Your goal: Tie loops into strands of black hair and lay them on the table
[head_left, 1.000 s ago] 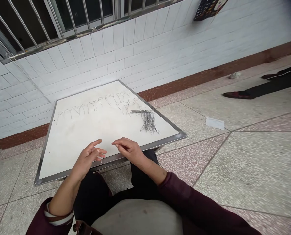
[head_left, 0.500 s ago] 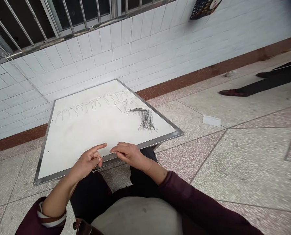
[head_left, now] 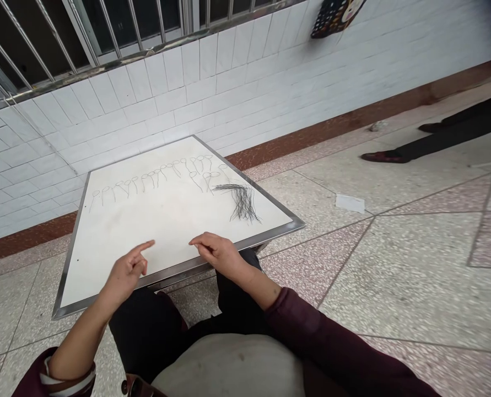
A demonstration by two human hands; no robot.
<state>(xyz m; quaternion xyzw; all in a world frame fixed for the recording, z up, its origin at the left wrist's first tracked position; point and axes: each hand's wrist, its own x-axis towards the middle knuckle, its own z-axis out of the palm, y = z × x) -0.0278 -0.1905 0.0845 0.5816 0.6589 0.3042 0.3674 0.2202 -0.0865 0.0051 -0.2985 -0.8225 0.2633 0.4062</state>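
A low white table (head_left: 117, 231) with a metal rim stands in front of my knees. A row of small looped dark strands (head_left: 154, 177) lies along its far side. Beside them on the right lies a loose bundle of dark strands (head_left: 240, 199). My left hand (head_left: 126, 272) hovers over the near edge, forefinger pointing out, the other fingers curled in a pinch. My right hand (head_left: 215, 251) rests at the near edge with its fingers pinched together. A very thin strand may run between the two hands; I cannot make it out.
A white tiled wall (head_left: 228, 82) with a barred window rises behind the table. Speckled floor tiles spread to the right, with a scrap of paper (head_left: 350, 203) on them. Another person's dark trouser leg and shoe (head_left: 383, 156) reach in at the far right.
My left hand has drawn away to the left and slightly down, widening the gap between the hands. My right hand has stayed at the table's near edge.
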